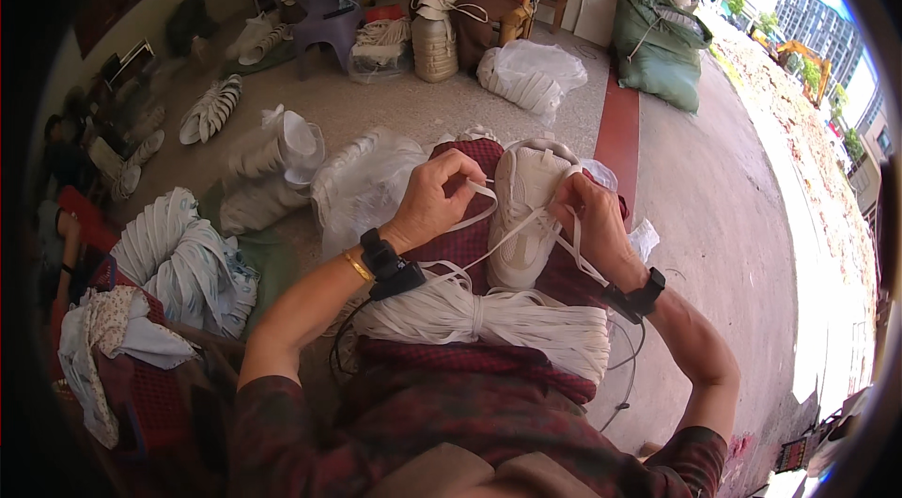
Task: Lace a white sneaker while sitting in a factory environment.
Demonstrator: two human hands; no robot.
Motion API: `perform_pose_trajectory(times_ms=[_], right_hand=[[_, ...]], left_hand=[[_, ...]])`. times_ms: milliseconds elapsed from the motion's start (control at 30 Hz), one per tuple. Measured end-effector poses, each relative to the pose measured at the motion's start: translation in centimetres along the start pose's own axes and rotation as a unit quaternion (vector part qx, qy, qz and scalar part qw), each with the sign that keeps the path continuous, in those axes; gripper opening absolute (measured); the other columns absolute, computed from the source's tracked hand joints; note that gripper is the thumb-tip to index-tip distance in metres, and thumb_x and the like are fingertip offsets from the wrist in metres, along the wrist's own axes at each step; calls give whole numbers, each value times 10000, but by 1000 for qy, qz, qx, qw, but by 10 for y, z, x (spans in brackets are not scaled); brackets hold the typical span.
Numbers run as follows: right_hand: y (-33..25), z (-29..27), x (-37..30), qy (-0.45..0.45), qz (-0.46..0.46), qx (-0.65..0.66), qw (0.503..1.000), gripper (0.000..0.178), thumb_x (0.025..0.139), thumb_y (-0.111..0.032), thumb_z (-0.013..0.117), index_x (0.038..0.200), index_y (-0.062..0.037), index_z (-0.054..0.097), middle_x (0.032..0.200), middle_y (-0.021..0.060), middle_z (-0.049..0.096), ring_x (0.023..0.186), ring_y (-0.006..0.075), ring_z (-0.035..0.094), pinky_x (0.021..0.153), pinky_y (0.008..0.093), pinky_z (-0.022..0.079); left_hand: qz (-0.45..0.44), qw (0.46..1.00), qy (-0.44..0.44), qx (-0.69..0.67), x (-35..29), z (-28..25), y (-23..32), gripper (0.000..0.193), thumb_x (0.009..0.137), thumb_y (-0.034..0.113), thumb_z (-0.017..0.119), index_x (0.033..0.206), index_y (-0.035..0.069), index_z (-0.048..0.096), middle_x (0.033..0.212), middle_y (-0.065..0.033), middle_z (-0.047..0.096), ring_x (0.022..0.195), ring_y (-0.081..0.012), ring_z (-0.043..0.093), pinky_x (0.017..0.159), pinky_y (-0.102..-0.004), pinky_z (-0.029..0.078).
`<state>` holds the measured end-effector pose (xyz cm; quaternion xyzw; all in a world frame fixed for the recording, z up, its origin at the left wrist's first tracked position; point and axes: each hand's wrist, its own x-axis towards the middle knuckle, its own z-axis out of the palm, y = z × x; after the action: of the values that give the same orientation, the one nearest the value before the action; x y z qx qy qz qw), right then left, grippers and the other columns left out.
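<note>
A cream-white sneaker upper [519, 258] rests on my lap over dark red checked cloth, its toe end toward me. My left hand [434, 200], to the left of the shoe, pinches one end of a white shoelace [490, 209]. The lace loops from there across the shoe front. On the shoe's right edge, my right hand [603, 227] is closed on another stretch of the lace, its fingertips against the eyelet side. A thick bundle of white shoelaces [554, 327], tied in the middle, lies across my lap below the shoe.
Stacked shoe uppers in plastic [362, 183] stand ahead to the left, with another stack [183, 249] nearer. A red plastic chair or basket with cloth [117, 338] is at my left. Two people sit at the back, one handling a shoe [440, 2]. A green sack [662, 52] stands far right.
</note>
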<state>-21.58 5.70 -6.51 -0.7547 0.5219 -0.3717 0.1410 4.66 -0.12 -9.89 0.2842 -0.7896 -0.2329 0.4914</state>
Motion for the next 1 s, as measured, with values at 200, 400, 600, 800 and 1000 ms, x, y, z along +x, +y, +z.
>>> perform_pose_trajectory(times_ms=[200,400,600,800,1000], right_hand=[[-6,-11,-3,-43,-16,12,999,234,833,6,727,1016,7,581,757,133,672,696,200,670,644,327,511],[-6,-23,2,-127,-6,22,992,289,845,-18,719,1100,-6,583,819,107,717,758,192,711,683,321,538],[13,-29,9,-129,-29,27,991,291,834,9,706,1101,-24,596,818,109,717,747,192,707,670,317,536],[-5,-24,23,-141,-28,3,990,290,812,19,719,1079,-30,616,784,109,707,747,193,706,661,326,534],[-7,-54,30,-161,-124,-166,965,259,748,64,657,991,-10,604,779,148,693,722,264,705,647,370,544]], left_hand=[[-88,991,-71,-76,-2,16,-3,66,863,-43,648,914,-2,641,924,-55,657,869,-111,655,773,-264,548],[-7,999,-34,24,1,17,4,60,811,-13,675,855,3,638,839,-83,652,786,-178,661,713,-296,525],[7,998,-58,15,11,26,5,67,779,-23,669,823,4,626,799,-83,645,753,-209,658,687,-319,513],[47,993,-40,96,18,30,8,93,731,-37,650,806,5,616,801,-129,653,766,-283,669,657,-370,504],[100,964,-174,175,35,27,14,302,717,-47,621,1003,-7,531,733,-217,625,752,-429,662,668,-484,519]])
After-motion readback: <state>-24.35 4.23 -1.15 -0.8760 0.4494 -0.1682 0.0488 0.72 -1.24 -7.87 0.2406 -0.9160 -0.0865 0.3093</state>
